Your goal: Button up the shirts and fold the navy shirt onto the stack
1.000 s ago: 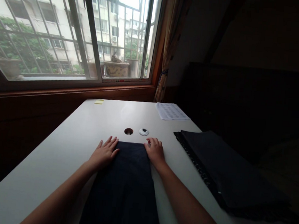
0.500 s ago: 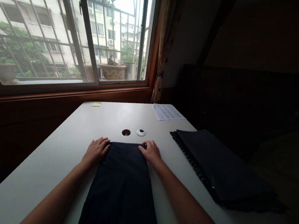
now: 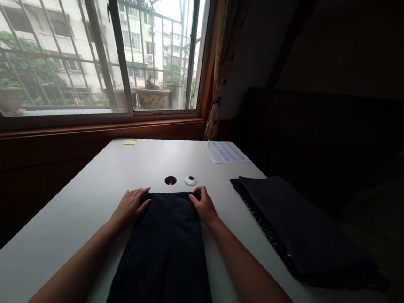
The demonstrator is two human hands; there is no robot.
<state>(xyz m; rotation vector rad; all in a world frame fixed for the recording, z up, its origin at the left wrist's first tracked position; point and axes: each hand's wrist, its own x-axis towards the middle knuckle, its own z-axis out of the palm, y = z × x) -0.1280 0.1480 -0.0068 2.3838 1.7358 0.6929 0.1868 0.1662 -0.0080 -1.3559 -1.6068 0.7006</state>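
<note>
A long dark navy cloth (image 3: 165, 252) lies flat on the white table (image 3: 77, 206), running from the near edge toward the middle. My left hand (image 3: 129, 206) rests at its far left corner, fingers curled together and thumb on the fabric. At the far right corner, my right hand (image 3: 202, 204) has its thumb on top of the cloth and its fingers bent round the edge. Both hands pinch the cloth's far edge.
A stack of folded dark cloths (image 3: 305, 226) lies at the table's right side. Just beyond the hands are a round cable hole (image 3: 170, 180) and its white cap (image 3: 190, 180). A printed sheet (image 3: 227, 152) and a yellow note (image 3: 129, 142) lie at the back, under the barred window.
My fingers, spread flat beside the cloth's far end a second ago, have curled in and closed on its two far corners. The far edge now sits slightly bunched between the hands.
</note>
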